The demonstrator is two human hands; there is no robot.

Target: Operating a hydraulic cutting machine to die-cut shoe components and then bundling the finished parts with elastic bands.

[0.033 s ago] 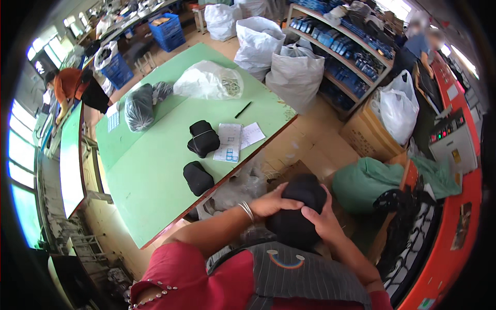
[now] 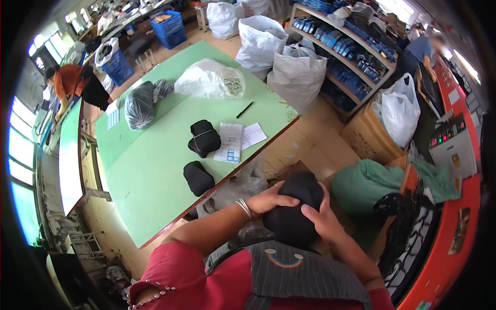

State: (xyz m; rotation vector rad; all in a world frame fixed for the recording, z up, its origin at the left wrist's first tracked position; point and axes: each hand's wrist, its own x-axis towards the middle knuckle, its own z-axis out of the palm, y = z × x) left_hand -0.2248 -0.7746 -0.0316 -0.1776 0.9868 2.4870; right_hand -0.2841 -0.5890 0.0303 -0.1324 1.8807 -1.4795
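Between my two hands is a black bundle, which looks like stacked soft fabric pieces narrowed at the middle. My left hand grips its left side, with the thumb laid across the front. On the other side, my right hand has its fingers wrapped round the bundle and its thumb pressed on the face. Most of the fingertips are hidden behind it. Ahead on the green table lie a similar black bundle with a thin band round it and another black bundle nearer the edge.
An open notebook, a pen and plastic bags lie on the table. White sacks and a shelf rack stand beyond. At right are a carton, a green sack and a red-edged machine. Two people work farther off.
My hands and the black bundle have shifted very slightly left and up. Both hands keep their hold on it.
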